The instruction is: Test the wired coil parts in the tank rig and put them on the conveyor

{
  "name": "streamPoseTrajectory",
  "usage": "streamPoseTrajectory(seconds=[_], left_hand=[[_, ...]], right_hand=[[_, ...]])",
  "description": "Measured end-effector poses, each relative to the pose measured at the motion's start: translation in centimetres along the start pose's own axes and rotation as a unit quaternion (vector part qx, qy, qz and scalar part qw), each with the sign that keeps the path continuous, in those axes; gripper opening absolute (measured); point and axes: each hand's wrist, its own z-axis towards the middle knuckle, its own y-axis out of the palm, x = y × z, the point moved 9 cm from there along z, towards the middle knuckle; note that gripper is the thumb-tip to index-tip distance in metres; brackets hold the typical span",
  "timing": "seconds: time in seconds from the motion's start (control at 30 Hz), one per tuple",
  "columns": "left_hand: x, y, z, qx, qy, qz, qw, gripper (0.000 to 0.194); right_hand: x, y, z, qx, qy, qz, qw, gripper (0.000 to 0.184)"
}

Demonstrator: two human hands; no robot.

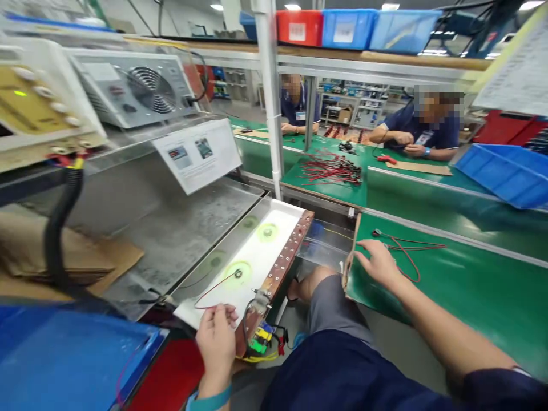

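My left hand [217, 337] is closed in a pinch on a thin red wire [213, 287]. The wire leads to a small dark round part [238, 274] that lies within a yellow-green ring on a white board [252, 257]. Over the edge of the green tabletop, my right hand [379, 262] is held with thumb and forefinger apart and nothing visible between them. Just beyond it, a red wire with a small dark end piece [402, 246] rests on the green surface.
A drilled copper bar [285, 257] borders the board, with coloured connectors [262, 338] below. A blue tray [64, 354] is at lower left. Machines with a fan grille [152, 88] stand above. Bundled red wires [331, 170] lie beyond; two co-workers [422, 128] sit across.
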Motion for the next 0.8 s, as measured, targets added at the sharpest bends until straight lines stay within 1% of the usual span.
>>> streamPoseTrajectory(seconds=[0.03, 0.1, 0.17, 0.2, 0.27, 0.33, 0.37, 0.43, 0.53, 0.6, 0.7, 0.8], left_hand=[[0.2, 0.2, 0.0, -0.007, 0.012, 0.031, 0.999, 0.043], [0.8, 0.6, -0.2, -0.023, 0.036, 0.087, 0.995, 0.048], [1.4, 1.0, -0.5, -0.034, 0.056, 0.116, 0.991, 0.051], [1.7, 1.1, -0.7, -0.036, 0.063, 0.122, 0.990, 0.052], [2.2, 1.4, -1.1, -0.034, 0.078, 0.133, 0.987, 0.052], [2.5, 1.6, -1.4, -0.026, 0.093, 0.136, 0.986, 0.051], [2.6, 1.7, -1.5, -0.021, 0.100, 0.135, 0.986, 0.051], [2.8, 1.8, -1.5, -0.009, 0.110, 0.130, 0.985, 0.050], [2.7, 1.9, -1.4, 0.006, 0.114, 0.124, 0.986, 0.047], [2.4, 1.9, -1.5, 0.007, 0.109, 0.122, 0.986, 0.046], [1.7, 2.0, -1.5, -0.007, 0.100, 0.123, 0.987, 0.045], [1.5, 2.0, -1.4, -0.018, 0.096, 0.123, 0.988, 0.045]], right_hand=[[-3.4, 1.5, 1.4, -0.015, -0.039, 0.043, 0.998, 0.028], [-11.0, 5.1, 4.1, -0.065, -0.115, 0.122, 0.984, 0.025], [-18.4, 9.5, 6.5, -0.138, -0.172, 0.166, 0.961, 0.024], [-21.7, 12.0, 7.4, -0.185, -0.191, 0.162, 0.950, 0.027], [-27.0, 16.9, 8.4, -0.284, -0.213, 0.111, 0.928, 0.036], [-30.6, 20.8, 8.5, -0.350, -0.231, 0.050, 0.907, 0.040], [-31.8, 22.2, 8.4, -0.367, -0.241, 0.029, 0.898, 0.039], [-33.5, 24.3, 8.1, -0.380, -0.267, 0.006, 0.886, 0.033], [-34.5, 26.1, 7.9, -0.385, -0.299, -0.021, 0.873, 0.030], [-34.7, 26.7, 7.9, -0.383, -0.313, -0.028, 0.869, 0.035], [-35.2, 26.9, 8.0, -0.384, -0.317, -0.026, 0.867, 0.043], [-35.6, 26.7, 8.2, -0.378, -0.306, -0.012, 0.874, 0.035]])
